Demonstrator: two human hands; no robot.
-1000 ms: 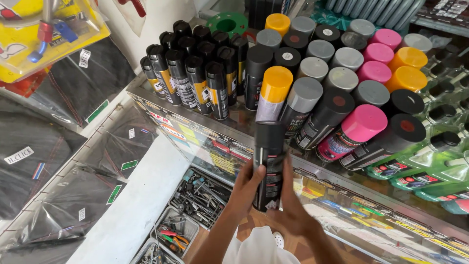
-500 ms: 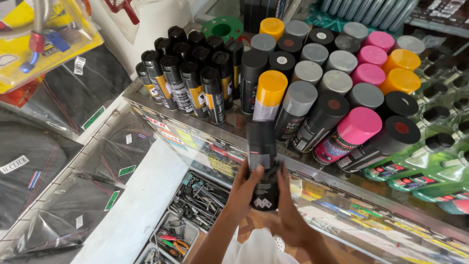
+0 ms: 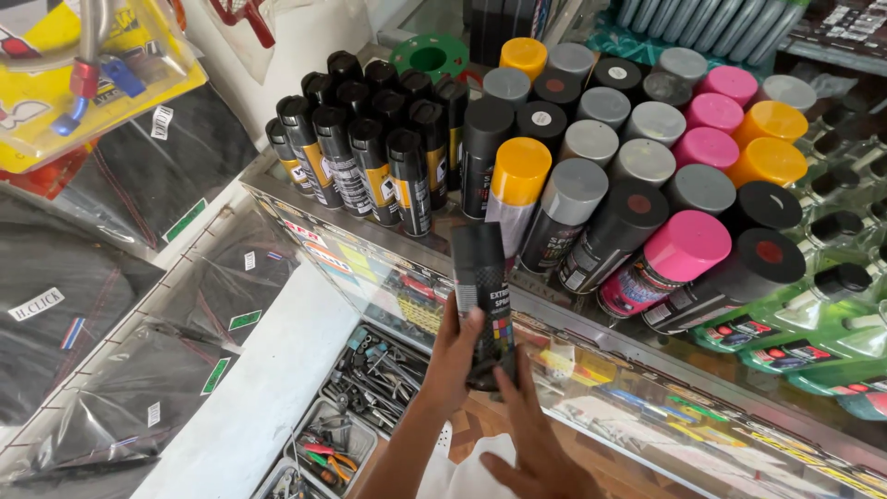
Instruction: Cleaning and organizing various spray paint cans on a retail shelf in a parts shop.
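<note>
A black spray can (image 3: 480,277) stands upright in front of a glass counter, held by both hands. My left hand (image 3: 455,356) wraps its lower side from the left. My right hand (image 3: 531,439) supports its base from below. Just behind the can, on the counter top (image 3: 277,189), stand several spray cans with yellow (image 3: 520,171), grey (image 3: 573,191), pink (image 3: 686,245) and black caps, the right ones leaning.
Slim black cans (image 3: 356,148) fill the counter's left part. Green bottles (image 3: 785,323) lie at the right. Below the counter a tray of small tools (image 3: 370,388) sits beside a white shelf (image 3: 249,397). Black bagged goods (image 3: 83,305) hang at left.
The held can has shifted a little right and lower in view, away from the yellow-capped can. My left hand now grips higher on its side.
</note>
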